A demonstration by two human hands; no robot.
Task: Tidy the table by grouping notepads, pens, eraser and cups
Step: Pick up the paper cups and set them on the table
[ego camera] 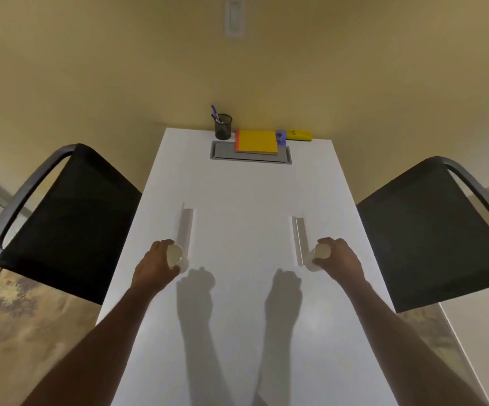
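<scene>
My left hand (157, 263) grips a white paper cup (176, 255) on the left side of the white table (237, 332). On the right side, my right hand (338, 256) grips a second white cup (319, 253). Both cups stand upright, mouths toward me. At the far end stands a black mesh pen holder (223, 126) with purple pens (214, 112). Beside it lies a stack of notepads (257, 141), yellow on top. A small purple item (280, 137) and a yellow eraser (299, 134) lie right of the stack.
A grey cable hatch (222, 150) is set in the table under the notepads. Black mesh chairs stand at the left (70, 218) and right (430, 230) of the table. Two pale streaks lie on the table ahead of the cups. A beige wall stands behind.
</scene>
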